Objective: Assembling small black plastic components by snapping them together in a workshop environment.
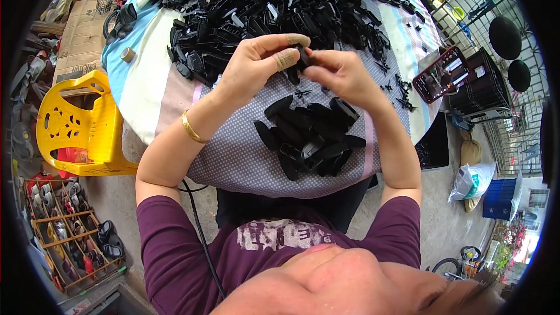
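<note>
Through the head camera I had both hands just above the worktop point(233, 140), between the big pile point(233, 23) and the small heap point(315, 134), meeting at one black part point(301, 61). My left hand point(251, 70), its thumb and forefinger wrapped in tan tape point(284, 59), was nearly closed, pinching the part from the left. My right hand point(345, 76) was drawn in too, thumb and forefinger gripping its right side. Those fingers covered so much of the part that I could not make out its full shape, nor whether a smaller piece sat behind them. Just below lay a spiky black clip point(301, 93); more clips point(403, 92) lay off to the right, near the phone point(441, 74), whose screen was too small to read. In the heap, parts overlapped so closely that I could not count them, and the pile ran out of view at the top edge. The chair point(102, 134) stood left of the worktop; the shoe rack point(73, 236) below it blurred toward the dark rim.
</note>
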Tool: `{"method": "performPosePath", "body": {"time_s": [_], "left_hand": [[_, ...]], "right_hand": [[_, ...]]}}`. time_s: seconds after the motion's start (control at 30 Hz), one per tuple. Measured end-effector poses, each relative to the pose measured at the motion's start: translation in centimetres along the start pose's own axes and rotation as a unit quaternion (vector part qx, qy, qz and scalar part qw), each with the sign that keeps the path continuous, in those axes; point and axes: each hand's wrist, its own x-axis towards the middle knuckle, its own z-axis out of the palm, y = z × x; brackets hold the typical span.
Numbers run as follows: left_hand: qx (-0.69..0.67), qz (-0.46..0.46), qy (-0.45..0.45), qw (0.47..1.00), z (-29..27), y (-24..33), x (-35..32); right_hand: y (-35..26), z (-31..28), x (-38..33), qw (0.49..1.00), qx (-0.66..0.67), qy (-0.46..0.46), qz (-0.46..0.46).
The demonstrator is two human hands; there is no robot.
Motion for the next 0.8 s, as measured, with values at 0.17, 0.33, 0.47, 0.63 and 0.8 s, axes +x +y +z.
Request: {"method": "performPosePath", "body": {"time_s": [0.17,0.33,0.47,0.63,0.8], "left_hand": [[0.307,0.041,-0.199,0.93,2.2,1.2,-1.6],[0.329,0.086,-0.239,0.909,2.7,-0.5,-2.1],[0.353,0.038,-0.027,0.935,2.0,0.4,-1.1],[0.509,0.362,-0.033,0.78,1.0,-0.9,0.6],[0.528,0.355,0.028,0.771,0.3,0.8,0.3]], "right_hand": [[3.0,-4.6,0.4,0.987,-0.104,0.117,0.021],[2.2,-3.0,0.6,0.937,-0.332,-0.001,0.109],[2.5,-1.4,0.0,0.966,-0.255,0.045,0.027],[1.1,0.1,0.4,0.974,0.187,-0.007,0.126],[1.1,0.2,1.0,0.97,0.225,-0.023,0.086]]}}
